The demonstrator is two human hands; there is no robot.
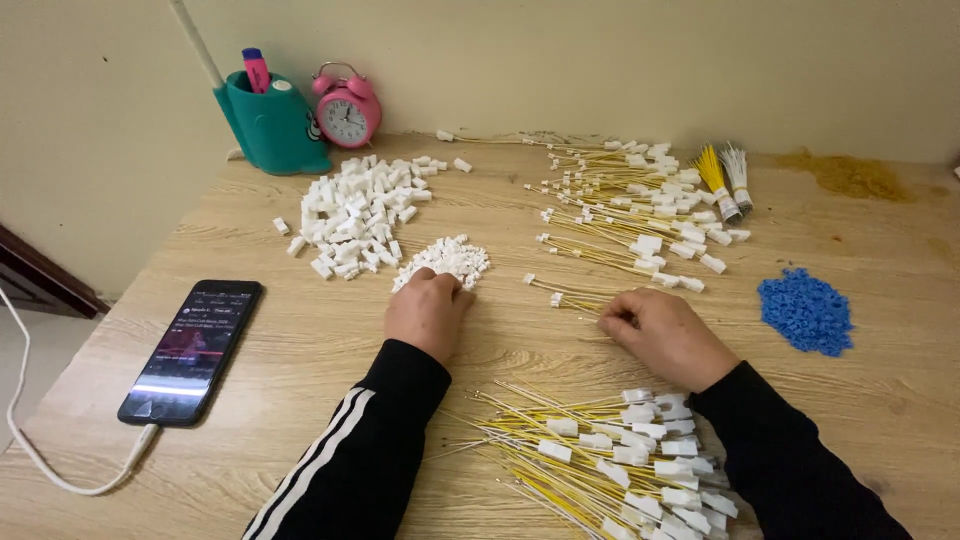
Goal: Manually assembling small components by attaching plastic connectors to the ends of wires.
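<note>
A: Left hand (428, 310) is down on the wooden table (300, 350), fingers curled into the near edge of a small heap of tiny white connector housings (445, 260). Whether it has pinched one up, I cannot tell.

B: And the right hand (665, 335)?

A: Fingertips pinched on a thin yellow wire (572, 293) lying just left of it, white terminals at the wire's far end.

B: Around them?

A: A bigger pile of white plastic connectors (355, 215) beyond, finished yellow harnesses (610, 455) near the sleeves, more wires (630, 205) at the back, blue pieces (805, 310) off right, a phone (192, 350) charging on the left.
</note>
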